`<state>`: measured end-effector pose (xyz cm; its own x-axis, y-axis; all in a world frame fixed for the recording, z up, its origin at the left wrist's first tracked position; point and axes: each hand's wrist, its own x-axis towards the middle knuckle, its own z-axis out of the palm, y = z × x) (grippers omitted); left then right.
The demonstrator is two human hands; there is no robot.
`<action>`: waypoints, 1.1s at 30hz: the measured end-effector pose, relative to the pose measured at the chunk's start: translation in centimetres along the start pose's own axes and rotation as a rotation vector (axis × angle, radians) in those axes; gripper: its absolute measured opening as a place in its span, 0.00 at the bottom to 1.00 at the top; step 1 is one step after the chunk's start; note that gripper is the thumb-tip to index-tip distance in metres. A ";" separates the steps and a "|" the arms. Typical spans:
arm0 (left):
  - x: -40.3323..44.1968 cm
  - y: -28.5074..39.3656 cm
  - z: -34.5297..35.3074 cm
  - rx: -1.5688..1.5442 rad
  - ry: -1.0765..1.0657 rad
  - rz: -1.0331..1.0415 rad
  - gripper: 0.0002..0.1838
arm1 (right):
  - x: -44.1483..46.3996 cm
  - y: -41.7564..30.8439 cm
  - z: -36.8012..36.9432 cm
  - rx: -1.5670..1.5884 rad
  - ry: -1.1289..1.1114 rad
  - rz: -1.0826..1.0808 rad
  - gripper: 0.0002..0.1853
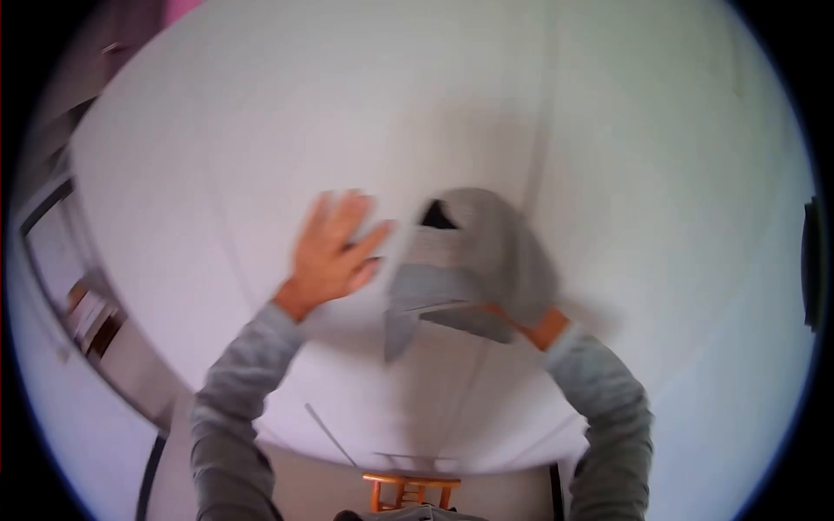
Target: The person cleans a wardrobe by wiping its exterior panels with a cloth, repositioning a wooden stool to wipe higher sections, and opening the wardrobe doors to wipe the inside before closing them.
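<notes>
A grey cap (495, 247) is held up over the white table, slightly smeared by motion. A dark gap shows in its upper left part, and a flap hangs along its lower edge. My right hand (543, 328) grips the cap from its lower right side; most of that hand and its fingers are hidden behind the fabric. To the left of the cap, apart from it, my left hand (334, 250) holds nothing, its fingers spread and a little blurred.
The white table (287, 148) fills most of the view, with faint seams across it. A wooden stool (412, 488) stands at the near edge. Brown and white items (94, 319) lie low at the far left. Something dark (811, 265) is at the right edge.
</notes>
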<state>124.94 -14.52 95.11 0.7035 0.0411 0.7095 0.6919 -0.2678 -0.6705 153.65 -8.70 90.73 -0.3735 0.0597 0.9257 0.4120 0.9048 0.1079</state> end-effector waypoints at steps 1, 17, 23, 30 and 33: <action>2.3 1.9 -1.6 0.015 -0.003 0.006 0.32 | -1.4 -0.3 -3.2 -0.295 -0.006 -0.044 0.40; -16.1 -14.5 9.3 -0.037 0.011 -0.128 0.26 | -15.0 11.5 17.8 -0.389 -0.199 0.663 0.47; -16.3 -14.7 10.6 -0.055 0.069 -0.130 0.29 | -10.8 4.3 19.0 -0.481 -0.256 0.650 0.48; -15.3 -14.4 10.5 -0.088 0.069 -0.126 0.27 | 2.3 1.1 19.3 -0.617 -0.309 0.404 0.44; -18.4 -14.0 10.9 -0.110 0.049 -0.135 0.28 | 2.8 4.0 20.0 -0.699 -0.210 0.212 0.42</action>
<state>104.04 -1.07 89.07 0.5949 0.0375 0.8030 0.7555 -0.3672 -0.5425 137.57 3.52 86.52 -0.3497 0.3447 0.8711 0.8969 0.3918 0.2050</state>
